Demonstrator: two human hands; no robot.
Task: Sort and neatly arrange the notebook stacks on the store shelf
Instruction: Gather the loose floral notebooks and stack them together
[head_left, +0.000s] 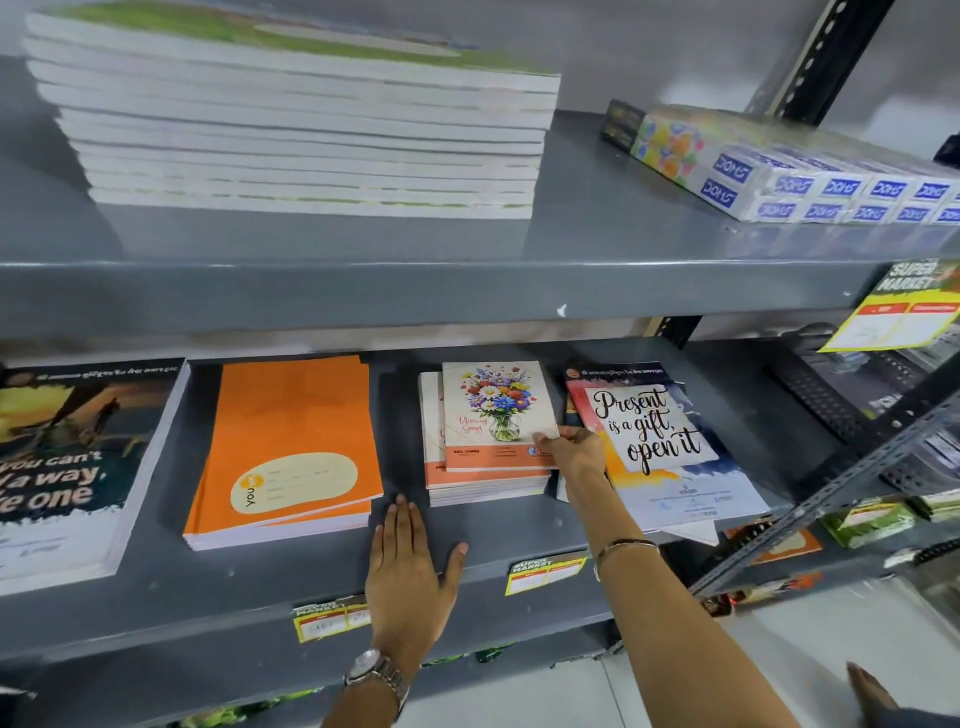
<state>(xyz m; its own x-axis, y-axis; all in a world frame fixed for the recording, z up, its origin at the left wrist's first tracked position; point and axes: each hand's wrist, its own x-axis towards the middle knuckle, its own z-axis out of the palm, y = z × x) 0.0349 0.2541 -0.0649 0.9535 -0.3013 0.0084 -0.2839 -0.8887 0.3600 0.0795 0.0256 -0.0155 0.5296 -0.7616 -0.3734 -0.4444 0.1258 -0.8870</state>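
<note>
On the grey middle shelf (519, 540) lie several notebook stacks. My right hand (571, 449) pinches the lower right corner of the top flower-cover notebook (493, 410), which sits shifted to the right on its small stack (483, 491). My left hand (410, 566) rests flat and open on the bare shelf between that stack and the orange notebook stack (285, 447). A dark-cover stack (72, 467) lies at far left. The "Present is a gift" notebooks (660, 452) lie askew just right of my right hand.
The upper shelf holds a tall white-edged notebook stack (311, 130) and blue-labelled boxes (810, 182) at right. Yellow price tags (545, 571) hang on the shelf front. A slotted metal upright (831, 493) crosses diagonally at right, with more goods behind it.
</note>
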